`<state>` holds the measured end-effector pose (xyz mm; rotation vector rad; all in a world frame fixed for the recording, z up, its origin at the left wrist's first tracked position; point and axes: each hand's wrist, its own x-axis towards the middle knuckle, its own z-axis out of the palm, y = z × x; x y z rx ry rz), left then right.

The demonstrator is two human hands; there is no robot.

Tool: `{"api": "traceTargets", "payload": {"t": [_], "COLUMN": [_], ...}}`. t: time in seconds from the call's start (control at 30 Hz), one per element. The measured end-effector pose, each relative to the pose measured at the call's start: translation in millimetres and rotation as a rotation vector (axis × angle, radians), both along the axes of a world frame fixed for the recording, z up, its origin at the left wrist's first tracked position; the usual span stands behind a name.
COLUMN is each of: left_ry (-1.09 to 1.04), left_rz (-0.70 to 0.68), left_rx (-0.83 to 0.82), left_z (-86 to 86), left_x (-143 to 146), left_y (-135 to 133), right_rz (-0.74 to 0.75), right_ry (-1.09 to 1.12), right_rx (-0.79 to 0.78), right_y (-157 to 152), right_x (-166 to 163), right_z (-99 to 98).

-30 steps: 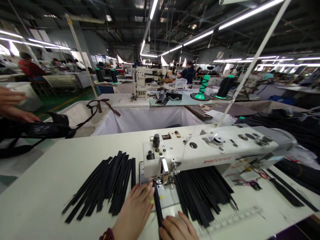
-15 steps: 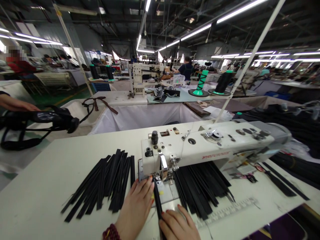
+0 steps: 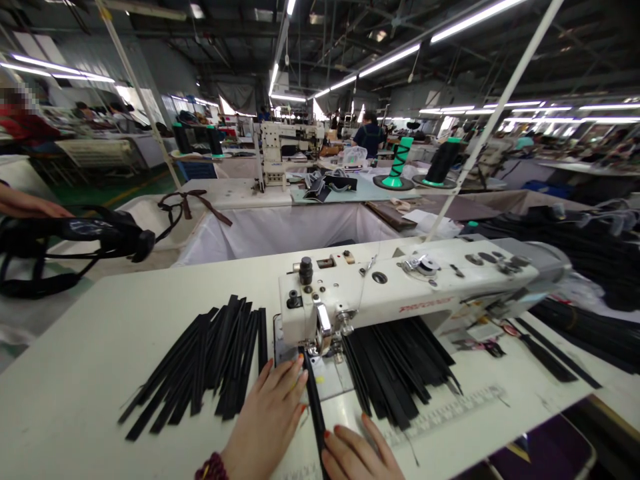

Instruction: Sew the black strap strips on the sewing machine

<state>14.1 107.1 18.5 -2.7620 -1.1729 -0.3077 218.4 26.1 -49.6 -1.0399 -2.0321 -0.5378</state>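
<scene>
A narrow black strip (image 3: 313,400) runs from under the needle of the white sewing machine (image 3: 400,293) toward me. My left hand (image 3: 267,417) lies flat beside it on its left, fingers stretched out and fingertips near the presser foot. My right hand (image 3: 357,453) rests at the strip's near end on its right, fingers extended and pressing down by the strip. A fan of black strips (image 3: 205,363) lies left of the machine, and another pile of black strips (image 3: 400,370) lies under the machine arm on the right.
A ruler strip (image 3: 450,417) runs along the table's front right. Another person's hand (image 3: 30,208) holds a black strappy item (image 3: 90,237) at the far left. Thread cones (image 3: 400,163) and a second sewing machine (image 3: 280,157) stand on tables behind.
The strip has fed a little further under the needle and both hands stay alongside it. The view has shifted slightly. The person at the left has drawn the black item back.
</scene>
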Motion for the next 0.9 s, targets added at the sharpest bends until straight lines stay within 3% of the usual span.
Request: {"api": "traceTargets", "payload": {"t": [0.2,0.4,0.77,0.9], "left_ry": [0.014,-0.036,-0.022,-0.033], "left_rz": [0.050,0.048,0.002,0.001], "left_rx": [-0.018,-0.049,-0.022,-0.040], "left_z": [-6.2,-6.5,-5.0,-5.2], "left_x": [2,0,-4,-4], "left_y": [12,20,23,24], "right_rz": [0.080,0.087,0.092,0.075], "right_ry": [0.042,-0.138,-0.022,-0.039], "right_rx": [-0.042,-0.169,-0.227,-0.239], "right_y": [21,28,49,57], "right_x": [0,5,-5,-8], "right_z": [36.7,37.3,56.9,54.9]}}
